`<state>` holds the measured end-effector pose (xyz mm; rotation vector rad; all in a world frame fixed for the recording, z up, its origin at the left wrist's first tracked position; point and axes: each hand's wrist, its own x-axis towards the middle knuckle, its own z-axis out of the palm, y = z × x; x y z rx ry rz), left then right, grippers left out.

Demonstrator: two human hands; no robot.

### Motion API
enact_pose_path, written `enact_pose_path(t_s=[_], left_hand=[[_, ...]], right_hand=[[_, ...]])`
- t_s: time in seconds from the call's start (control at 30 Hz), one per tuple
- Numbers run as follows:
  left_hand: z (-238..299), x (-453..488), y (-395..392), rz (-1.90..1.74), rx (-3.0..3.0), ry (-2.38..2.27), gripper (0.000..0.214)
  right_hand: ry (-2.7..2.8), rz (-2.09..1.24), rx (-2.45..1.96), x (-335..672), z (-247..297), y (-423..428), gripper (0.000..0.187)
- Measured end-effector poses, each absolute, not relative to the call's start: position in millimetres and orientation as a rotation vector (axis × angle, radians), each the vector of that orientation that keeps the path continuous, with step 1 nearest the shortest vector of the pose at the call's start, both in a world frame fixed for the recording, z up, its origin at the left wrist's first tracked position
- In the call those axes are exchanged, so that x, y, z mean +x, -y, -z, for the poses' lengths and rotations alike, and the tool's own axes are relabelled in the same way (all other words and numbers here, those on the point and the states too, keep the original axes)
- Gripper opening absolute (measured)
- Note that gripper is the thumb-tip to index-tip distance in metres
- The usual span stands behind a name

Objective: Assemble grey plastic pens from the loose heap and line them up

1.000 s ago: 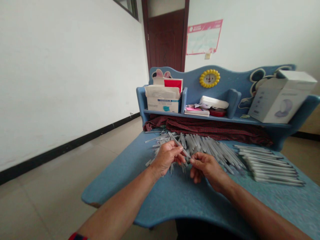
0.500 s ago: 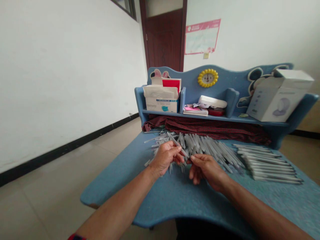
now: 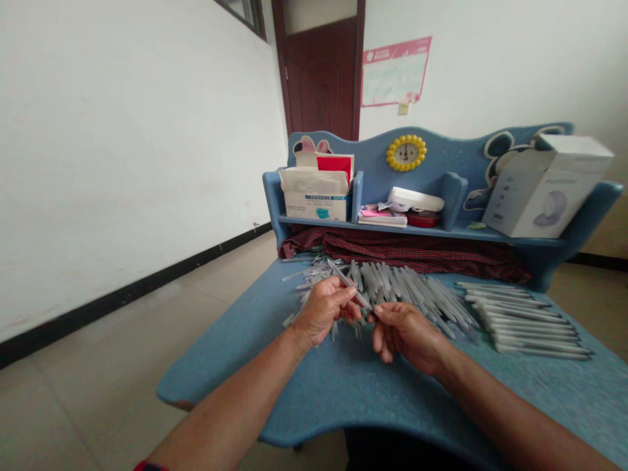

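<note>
My left hand (image 3: 330,306) is closed around a translucent pen (image 3: 343,275), which slants down to the right. At the pen's lower end, the thumb and fingertips of my right hand (image 3: 403,332) pinch its dark tip; whether that tip is a separate piece I cannot tell. Just beyond both hands spreads a heap of similar clear pen barrels (image 3: 424,297), partly hidden by my left hand. To the right of the heap, several pens with dark ends (image 3: 532,324) lie side by side in a neat row.
The blue table (image 3: 294,399) has a curved front edge. Along its back runs a rolled checked cloth (image 3: 417,252) under a shelf (image 3: 456,233). The shelf holds a mask box (image 3: 316,205), papers (image 3: 383,219), a red case (image 3: 422,218) and a white carton (image 3: 544,190).
Almost nothing differs. Both hands keep the same grip on the pen, and the view has shifted very slightly.
</note>
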<state>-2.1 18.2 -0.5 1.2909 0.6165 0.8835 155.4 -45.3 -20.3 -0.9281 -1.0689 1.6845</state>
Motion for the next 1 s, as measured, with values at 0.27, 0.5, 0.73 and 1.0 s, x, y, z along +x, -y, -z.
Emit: enact_pose_path(t_s=[0.27,0.5,0.73,1.0], left_hand=[[2,-3,-22,-0.858,1.252,-0.632,0.026],[2,-4,-24,-0.872,1.229,-0.681,0.025],[-2,-7,-24,-0.851,1.170,-0.540,0.025],[0,-8,-25,-0.853,1.168,-0.522,0.025]], right_hand=[[1.129,-1.590,-0.951,154,19,48,0.032],[1.214,-1.415,-1.040,146,16,51,0.035],[1.111,-1.591,-0.902,153,16,49,0.033],[1.082,-1.637,-0.893,157,17,48,0.033]])
